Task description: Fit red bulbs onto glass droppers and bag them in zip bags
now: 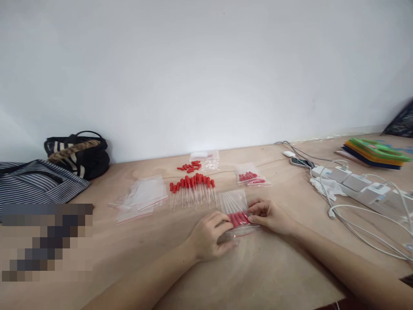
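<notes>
A clear zip bag (pixel 232 199) lies flat on the table between my hands, its red-edged closure toward me. Several droppers with thin clear tubes and red rubber bulbs (pixel 238 219) are inside it, side by side. My left hand (pixel 213 236) rests at the bag's left edge, fingertips touching by the bulbs and thumb held apart near the closure. On the right edge, my right hand (pixel 270 216) has thumb and fingers closed on the bag. Beyond them, loose droppers (pixel 193 184) lie in a row, bulbs pointing away from me.
Flat zip bags (pixel 142 196) are piled at left. Loose red bulbs (pixel 190 166) lie near another bag (pixel 211 160) at the back. Filled bags (pixel 250 174) lie right of centre. Farther right are a power strip with chargers (pixel 358 187), white cables (pixel 355 232) and coloured plastic pieces (pixel 376 153).
</notes>
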Tool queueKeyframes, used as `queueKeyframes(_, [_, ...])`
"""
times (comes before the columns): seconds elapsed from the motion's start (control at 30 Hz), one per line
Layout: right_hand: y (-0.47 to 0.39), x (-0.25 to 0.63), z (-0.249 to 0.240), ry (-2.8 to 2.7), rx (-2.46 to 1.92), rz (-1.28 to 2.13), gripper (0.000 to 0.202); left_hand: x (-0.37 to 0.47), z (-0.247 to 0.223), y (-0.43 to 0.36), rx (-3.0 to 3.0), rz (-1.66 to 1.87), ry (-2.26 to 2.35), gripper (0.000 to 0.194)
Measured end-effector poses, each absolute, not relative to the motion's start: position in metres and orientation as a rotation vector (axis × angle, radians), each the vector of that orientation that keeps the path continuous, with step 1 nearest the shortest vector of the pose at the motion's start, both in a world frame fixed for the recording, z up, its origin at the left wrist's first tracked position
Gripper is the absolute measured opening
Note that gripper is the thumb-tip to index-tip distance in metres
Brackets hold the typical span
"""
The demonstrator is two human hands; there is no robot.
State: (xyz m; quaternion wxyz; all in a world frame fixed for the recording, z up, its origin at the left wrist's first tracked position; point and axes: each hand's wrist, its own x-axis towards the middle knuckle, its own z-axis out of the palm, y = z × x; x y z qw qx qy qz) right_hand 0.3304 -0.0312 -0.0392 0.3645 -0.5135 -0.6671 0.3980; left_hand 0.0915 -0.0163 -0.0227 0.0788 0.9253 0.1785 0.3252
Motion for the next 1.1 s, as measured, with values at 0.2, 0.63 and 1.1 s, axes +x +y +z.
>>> queueKeyframes(0.2, [-0.011, 0.320, -0.043, -1.717, -1.319, 0.770, 0.028, 0.093, -0.020, -0.007, 2.734, 0.871, 0.771, 0.017])
queueKeyframes(0.63, [-0.017, 0.336, -0.032, -2.381, -0.776, -0.518, 0.016, 0.071, -0.026, 0.013, 3.089, 0.965, 0.539, 0.025])
queueKeyframes(1.1, [0.002, 0.325, -0.037, -2.337, -0.743, -0.825, 0.021, 0.102, -0.026, 0.024, 3.236, 1.072, 0.642, 0.014])
